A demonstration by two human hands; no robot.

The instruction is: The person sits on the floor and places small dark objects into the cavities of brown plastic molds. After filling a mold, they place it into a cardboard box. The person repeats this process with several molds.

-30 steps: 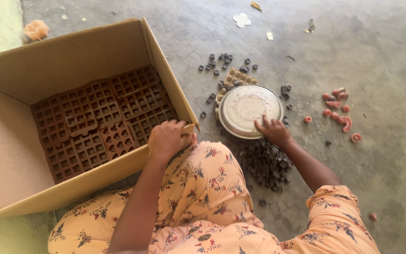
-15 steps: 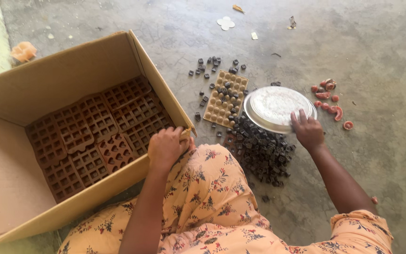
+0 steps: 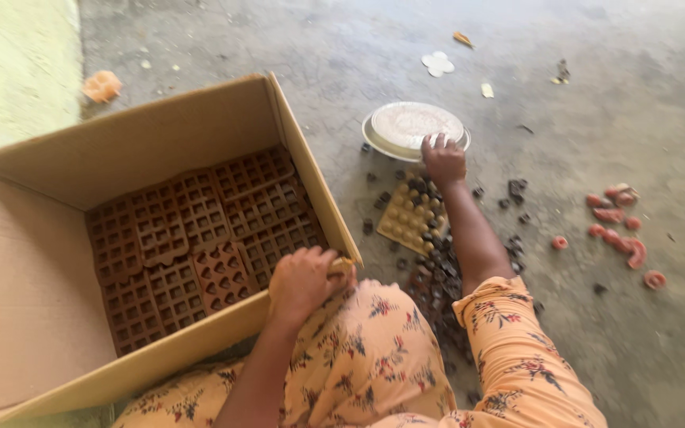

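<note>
While your right hand (image 3: 443, 161) reaches out to twelve o'clock with its fingers (image 3: 436, 143) curled over the near rim of the round metal plate (image 3: 412, 127) on the floor, that thin hold could let the plate tip or scrape, and your forearm crosses low over the tan mould (image 3: 411, 215) and the dark cubes (image 3: 436, 265), so it may scatter them. Your left hand (image 3: 303, 281) grips the near corner of the cardboard box (image 3: 33, 269) at seven o'clock, fingers closed on something pale I cannot make out, and your knee hides part of the cubes.
</note>
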